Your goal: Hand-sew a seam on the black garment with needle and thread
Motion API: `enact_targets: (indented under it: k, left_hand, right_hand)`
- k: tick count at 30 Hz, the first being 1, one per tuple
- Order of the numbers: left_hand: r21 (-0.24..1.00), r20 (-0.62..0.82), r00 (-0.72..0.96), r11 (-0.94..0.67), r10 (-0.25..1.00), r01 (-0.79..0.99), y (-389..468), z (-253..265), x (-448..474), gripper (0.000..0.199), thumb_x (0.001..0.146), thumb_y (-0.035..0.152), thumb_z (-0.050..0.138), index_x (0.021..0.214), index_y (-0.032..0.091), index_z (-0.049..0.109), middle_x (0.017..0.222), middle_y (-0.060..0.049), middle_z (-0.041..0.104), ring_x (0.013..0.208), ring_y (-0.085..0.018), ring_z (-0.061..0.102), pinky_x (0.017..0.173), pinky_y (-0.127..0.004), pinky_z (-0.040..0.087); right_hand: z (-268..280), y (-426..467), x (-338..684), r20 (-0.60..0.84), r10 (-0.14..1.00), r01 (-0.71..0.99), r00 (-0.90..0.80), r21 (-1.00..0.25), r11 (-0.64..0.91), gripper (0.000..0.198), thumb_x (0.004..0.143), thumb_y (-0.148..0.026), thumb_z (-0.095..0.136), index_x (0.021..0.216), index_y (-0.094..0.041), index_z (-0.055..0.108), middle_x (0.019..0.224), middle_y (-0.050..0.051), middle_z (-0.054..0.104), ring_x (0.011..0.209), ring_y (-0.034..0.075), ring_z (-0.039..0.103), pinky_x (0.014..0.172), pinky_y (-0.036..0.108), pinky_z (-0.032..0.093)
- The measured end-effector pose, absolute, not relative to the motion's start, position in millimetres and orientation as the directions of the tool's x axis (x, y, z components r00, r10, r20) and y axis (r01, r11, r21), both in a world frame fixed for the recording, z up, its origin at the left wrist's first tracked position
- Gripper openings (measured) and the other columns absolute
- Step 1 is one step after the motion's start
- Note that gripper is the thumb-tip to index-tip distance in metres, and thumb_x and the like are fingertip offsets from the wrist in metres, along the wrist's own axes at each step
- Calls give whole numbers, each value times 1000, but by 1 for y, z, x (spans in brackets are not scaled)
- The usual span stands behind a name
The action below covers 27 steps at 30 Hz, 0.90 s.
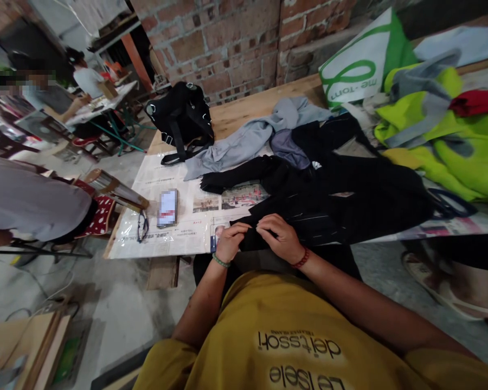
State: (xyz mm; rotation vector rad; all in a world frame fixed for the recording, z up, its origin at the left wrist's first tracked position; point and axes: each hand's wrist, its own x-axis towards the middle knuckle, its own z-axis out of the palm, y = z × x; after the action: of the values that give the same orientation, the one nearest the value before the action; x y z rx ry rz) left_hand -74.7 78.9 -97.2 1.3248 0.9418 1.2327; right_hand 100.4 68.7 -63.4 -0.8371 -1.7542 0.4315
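Observation:
A black garment (341,200) lies spread over newspaper (174,238) on a wooden table (244,111). Both of my hands pinch its near edge at the table's front. My left hand (229,241), with a green bracelet at the wrist, grips the cloth on the left. My right hand (278,235), with a red bracelet, grips it just beside, fingertips almost touching the left hand's. Whether a needle or thread is in the fingers is too small to tell.
A phone (167,207) and glasses (142,226) lie on the newspaper to the left. Behind are a grey garment (248,138), a black backpack (183,116), a yellow-green vest (443,130) and a white-green bag (361,62). People sit at the left (32,200).

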Motion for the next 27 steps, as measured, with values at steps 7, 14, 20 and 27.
enact_targets:
  k: [7, 14, 20, 27]
  left_hand:
    - [996, 83, 104, -84, 991, 0, 78, -94, -70, 17, 67, 15, 60, 82, 17, 68, 77, -1, 65, 70, -10, 57, 64, -20, 44]
    - [973, 107, 162, -137, 981, 184, 78, -89, -65, 15, 69, 19, 58, 80, 15, 67, 74, -2, 64, 65, -9, 54, 61, -20, 43]
    - [937, 172, 184, -218, 968, 272, 74, -83, -64, 11, 69, 18, 56, 74, 15, 65, 69, 0, 61, 62, -9, 51, 58, -20, 40]
    - [942, 144, 129, -176, 981, 285, 75, -80, -62, 12, 69, 18, 53, 72, 15, 64, 65, 1, 60, 58, -8, 48, 55, -19, 39]
  right_hand:
    - [-64, 69, 99, 665, 723, 354, -190, -640, 682, 8, 83, -17, 53, 84, -22, 60, 81, 5, 62, 79, 16, 56, 73, 34, 48]
    - [-67, 70, 99, 701, 684, 425, -200, -567, 705, 8, 83, -14, 51, 85, -20, 56, 85, 7, 61, 86, 18, 55, 77, 36, 45]
    - [-72, 70, 95, 670, 710, 480, -220, -559, 676, 9, 84, -16, 48, 77, -20, 52, 79, 6, 59, 83, 18, 54, 75, 37, 42]
    - [-59, 74, 93, 698, 674, 466, -243, -525, 712, 10, 84, -15, 47, 78, -20, 51, 79, 6, 60, 82, 19, 55, 74, 36, 43]
